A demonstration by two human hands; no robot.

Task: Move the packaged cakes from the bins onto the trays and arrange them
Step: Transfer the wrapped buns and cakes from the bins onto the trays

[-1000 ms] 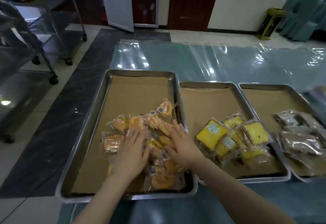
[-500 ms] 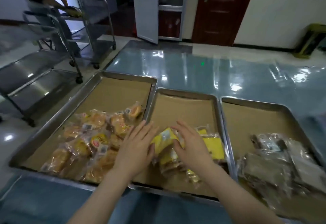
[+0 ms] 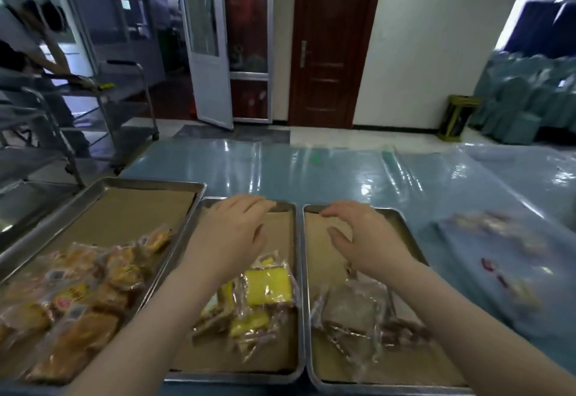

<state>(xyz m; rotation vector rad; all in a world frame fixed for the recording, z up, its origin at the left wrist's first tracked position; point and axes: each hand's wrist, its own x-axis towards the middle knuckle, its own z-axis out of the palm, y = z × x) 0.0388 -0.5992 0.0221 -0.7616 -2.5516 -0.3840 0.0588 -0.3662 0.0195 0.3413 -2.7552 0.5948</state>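
Packaged cakes (image 3: 268,283): clear wrappers, red-and-yellow labels on the orange ones, print too blurred to read. Left hand (image 3: 230,236), right hand (image 3: 371,239): fingers (image 3: 249,203) loosely spread, holding nothing, over trays (image 3: 300,286).

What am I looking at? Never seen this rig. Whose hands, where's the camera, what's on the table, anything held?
No robot: a person works bare-handed, and the single picture comes from a camera on their head, looking forward and down. The left hand and right hand are over the far ends of the middle tray and right tray, fingers relaxed, holding nothing. On the blue plastic-covered table sit three paper-lined metal trays: the left tray holds orange packaged cakes, the middle yellow packaged cakes, the right brownish packaged cakes.
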